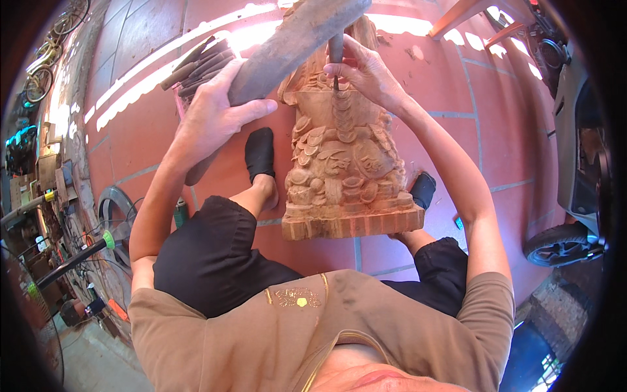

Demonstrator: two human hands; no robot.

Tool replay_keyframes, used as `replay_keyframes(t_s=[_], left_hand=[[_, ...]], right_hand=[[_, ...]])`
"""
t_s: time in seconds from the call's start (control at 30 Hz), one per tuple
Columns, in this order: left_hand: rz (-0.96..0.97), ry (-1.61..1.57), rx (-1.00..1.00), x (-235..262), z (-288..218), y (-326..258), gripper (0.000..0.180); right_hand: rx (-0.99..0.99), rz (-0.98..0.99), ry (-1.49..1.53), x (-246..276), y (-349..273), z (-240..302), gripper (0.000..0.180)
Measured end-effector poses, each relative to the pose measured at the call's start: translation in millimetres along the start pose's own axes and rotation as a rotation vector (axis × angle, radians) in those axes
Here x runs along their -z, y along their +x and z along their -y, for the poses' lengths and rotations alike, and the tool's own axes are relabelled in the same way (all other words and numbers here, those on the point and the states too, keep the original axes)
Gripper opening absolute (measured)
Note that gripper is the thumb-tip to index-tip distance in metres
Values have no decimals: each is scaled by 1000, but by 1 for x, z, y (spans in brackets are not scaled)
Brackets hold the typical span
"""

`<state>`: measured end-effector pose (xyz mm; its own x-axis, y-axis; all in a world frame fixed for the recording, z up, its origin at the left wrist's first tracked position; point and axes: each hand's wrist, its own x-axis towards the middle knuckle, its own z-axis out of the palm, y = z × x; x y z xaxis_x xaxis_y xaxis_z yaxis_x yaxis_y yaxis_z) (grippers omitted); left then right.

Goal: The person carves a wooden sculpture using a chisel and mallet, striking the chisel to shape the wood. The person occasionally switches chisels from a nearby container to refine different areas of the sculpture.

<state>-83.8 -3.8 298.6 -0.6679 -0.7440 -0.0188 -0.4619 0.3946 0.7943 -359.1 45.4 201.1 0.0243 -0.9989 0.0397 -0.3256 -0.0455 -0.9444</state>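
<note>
A carved wooden sculpture (346, 163) stands between my legs, covered in coin-like discs and rounded relief, on a stepped base. My left hand (219, 108) is wrapped around a long, flat wooden mallet (294, 46), its thumb lying along the wood. The mallet's broad end reaches up and right, close to the top of a chisel (336, 49). My right hand (366, 68) pinches that chisel, which is held nearly upright. Its tip meets the carving at the top of a column of overlapping discs. The mallet covers part of the sculpture's far end.
A bundle of dark-handled tools (202, 65) lies on the red tiled floor (444, 147) beyond my left hand. A wooden stool or table leg (457, 18) stands at far right. A vehicle with a black wheel (555, 245) is at right; clutter and another wheel (114, 215) line the left.
</note>
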Motion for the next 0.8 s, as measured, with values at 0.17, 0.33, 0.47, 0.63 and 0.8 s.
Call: replay_keyframes(t_s=[0.17, 0.33, 0.47, 0.63, 0.8], left_hand=[[-129, -177, 5, 5, -29, -4, 49], [12, 11, 48, 11, -13, 3, 50], [31, -28, 58, 13, -12, 2, 50], [-72, -269, 77, 13, -42, -4, 45], [-109, -203, -11, 12, -44, -8, 45]], right_hand=[[130, -11, -124, -1, -3, -3, 31], [138, 4, -174, -6, -4, 8, 29], [103, 30, -140, -3, -6, 8, 28], [90, 3, -12, 1, -12, 1, 28], [77, 11, -28, 1, -14, 4, 27]])
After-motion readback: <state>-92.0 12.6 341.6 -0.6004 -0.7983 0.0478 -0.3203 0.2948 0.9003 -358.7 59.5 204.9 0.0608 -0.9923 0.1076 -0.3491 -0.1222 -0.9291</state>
